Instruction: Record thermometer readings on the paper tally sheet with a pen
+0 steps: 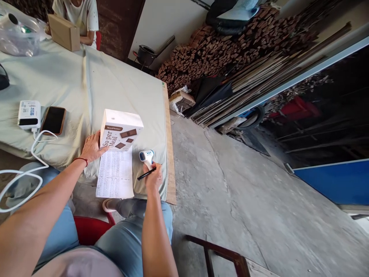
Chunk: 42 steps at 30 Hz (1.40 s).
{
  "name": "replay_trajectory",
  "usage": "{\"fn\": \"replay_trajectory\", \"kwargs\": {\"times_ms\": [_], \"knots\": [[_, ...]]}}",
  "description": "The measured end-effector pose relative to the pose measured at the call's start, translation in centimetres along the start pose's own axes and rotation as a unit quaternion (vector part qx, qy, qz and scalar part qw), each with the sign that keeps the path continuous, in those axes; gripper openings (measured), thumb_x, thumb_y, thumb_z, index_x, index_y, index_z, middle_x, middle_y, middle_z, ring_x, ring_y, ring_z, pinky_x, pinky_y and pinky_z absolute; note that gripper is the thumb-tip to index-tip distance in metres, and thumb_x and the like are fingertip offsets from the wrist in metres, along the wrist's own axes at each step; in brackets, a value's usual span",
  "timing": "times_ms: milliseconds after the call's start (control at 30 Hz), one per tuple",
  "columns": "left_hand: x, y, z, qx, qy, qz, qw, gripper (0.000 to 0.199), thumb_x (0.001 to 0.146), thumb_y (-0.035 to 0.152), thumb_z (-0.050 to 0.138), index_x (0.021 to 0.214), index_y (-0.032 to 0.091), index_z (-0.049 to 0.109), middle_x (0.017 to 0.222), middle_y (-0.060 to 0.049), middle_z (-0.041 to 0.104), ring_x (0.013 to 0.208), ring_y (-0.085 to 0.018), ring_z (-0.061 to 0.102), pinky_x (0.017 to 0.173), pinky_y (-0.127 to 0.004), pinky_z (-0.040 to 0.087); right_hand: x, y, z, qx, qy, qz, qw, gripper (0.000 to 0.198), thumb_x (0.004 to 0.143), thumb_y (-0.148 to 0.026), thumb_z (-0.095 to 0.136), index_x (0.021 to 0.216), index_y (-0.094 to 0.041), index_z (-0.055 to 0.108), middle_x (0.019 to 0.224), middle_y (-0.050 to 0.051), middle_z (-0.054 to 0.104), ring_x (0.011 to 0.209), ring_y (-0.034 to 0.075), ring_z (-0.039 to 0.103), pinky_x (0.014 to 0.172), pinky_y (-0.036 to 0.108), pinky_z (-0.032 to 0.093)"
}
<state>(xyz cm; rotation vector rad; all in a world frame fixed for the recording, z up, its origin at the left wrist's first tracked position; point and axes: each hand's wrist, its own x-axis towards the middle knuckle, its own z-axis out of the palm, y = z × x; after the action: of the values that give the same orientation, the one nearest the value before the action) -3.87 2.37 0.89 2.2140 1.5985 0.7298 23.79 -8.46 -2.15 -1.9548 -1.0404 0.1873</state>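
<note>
My left hand (92, 147) grips the lower left edge of a white and brown "Su-per Meal" box (122, 127), its thumb on the printed front and its other fingers at the side. The box stands on the table over the top part of a sheet of paper (115, 175) covered in handwritten rows. In my right hand (155, 178), a white and blue infrared thermometer (147, 157) is held by its handle, its small screen facing up. A black pen (147, 173) also lies across the fingers of that hand.
A power bank (29, 114) with a white cable (37, 150) lies beside a phone (53, 120). Across the cloth-covered table (123, 88), another person sits behind a brown cardboard box (62, 32) and a clear plastic tub (20, 40). Stacked firewood (198, 54) lines the wall.
</note>
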Motion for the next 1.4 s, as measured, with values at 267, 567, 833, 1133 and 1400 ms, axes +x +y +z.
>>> {"fn": "replay_trajectory", "kwargs": {"times_ms": [267,567,833,1133,1400], "knots": [[0.1,0.7,0.2,0.055,-0.029,-0.003,0.998,0.113,0.064,0.060,0.075,0.152,0.013,0.021,0.149,-0.022,0.045,0.137,-0.040,0.043,0.120,-0.055,0.022,-1.9,-2.8,0.7,0.111,0.020,-0.136,0.984,0.042,0.093,-0.048,0.039,0.108,-0.018,0.064,0.100,0.011,0.068,0.095,0.023,0.061,0.087,0.040,0.047],[0.2,1.3,0.2,0.063,-0.048,-0.022,0.997,0.127,0.057,0.063,0.080,0.156,0.017,0.014,0.153,-0.019,0.040,0.143,-0.038,0.036,0.124,-0.052,0.013,-3.3,-5.0,4.5,0.234,-0.146,-0.029,0.961,0.014,0.071,-0.033,0.055,0.071,-0.020,0.061,0.062,-0.002,0.059,0.057,0.014,0.052,0.059,0.028,0.043],[0.3,1.2,0.5,0.052,-0.049,-0.020,0.997,0.129,0.058,0.064,0.080,0.157,0.016,0.011,0.154,-0.020,0.037,0.144,-0.038,0.034,0.125,-0.051,0.011,-3.4,-4.3,5.0,0.161,-0.109,-0.069,0.978,0.011,0.071,-0.030,0.051,0.065,-0.022,0.057,0.059,-0.001,0.061,0.059,0.016,0.056,0.063,0.030,0.045],[0.1,1.5,0.5,0.043,-0.042,-0.014,0.998,0.130,0.056,0.062,0.083,0.156,0.020,0.011,0.154,-0.017,0.040,0.144,-0.037,0.035,0.124,-0.052,0.012,-3.6,-4.3,4.8,0.135,-0.129,-0.101,0.977,0.014,0.075,-0.032,0.051,0.070,-0.022,0.059,0.064,0.000,0.065,0.063,0.016,0.058,0.064,0.029,0.046],[0.1,1.4,0.5,0.040,-0.036,-0.005,0.999,0.130,0.057,0.062,0.082,0.157,0.022,0.009,0.156,-0.017,0.037,0.142,-0.038,0.036,0.124,-0.054,0.014,-3.6,-4.4,4.7,0.116,-0.124,-0.093,0.981,0.013,0.074,-0.031,0.050,0.069,-0.022,0.057,0.064,0.000,0.064,0.063,0.016,0.057,0.065,0.030,0.045]]}}
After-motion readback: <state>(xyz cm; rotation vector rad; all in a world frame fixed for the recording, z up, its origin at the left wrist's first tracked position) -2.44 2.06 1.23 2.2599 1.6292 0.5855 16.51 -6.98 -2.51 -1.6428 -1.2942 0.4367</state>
